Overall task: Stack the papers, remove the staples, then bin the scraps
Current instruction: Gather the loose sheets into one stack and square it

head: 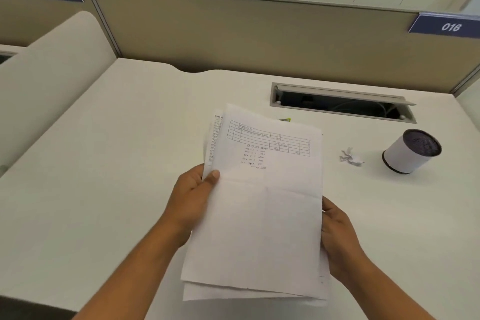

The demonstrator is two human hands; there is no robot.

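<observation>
Papers (259, 215) at centre frame, held off the counter (117, 163) by both hands. Left hand (192, 197) grips the left edge, thumb on top, fingers curled underneath. Right hand (337, 236) holds the right edge lower down. Its fingers are mostly hidden behind the sheets but appear wrapped round the edge. Sheets not squared — one printed page juts out at upper left, others fan at the bottom.

Scrap (350, 156) lies at right of frame, near the bin (411, 150), not in it. A yellow-green item (285, 119) peeks out behind the papers' top edge; cannot tell what it is.

Risks, as judged:
- Loose fan: a lower sheet may slip out if either grip eases.
- No staple visible. If one binds skewed sheets, squaring could tear a corner.
- Cable slot (342, 104) at upper right stands open — a pulled staple could drop in.
- Bin looks small, so a tossed scrap may miss.
</observation>
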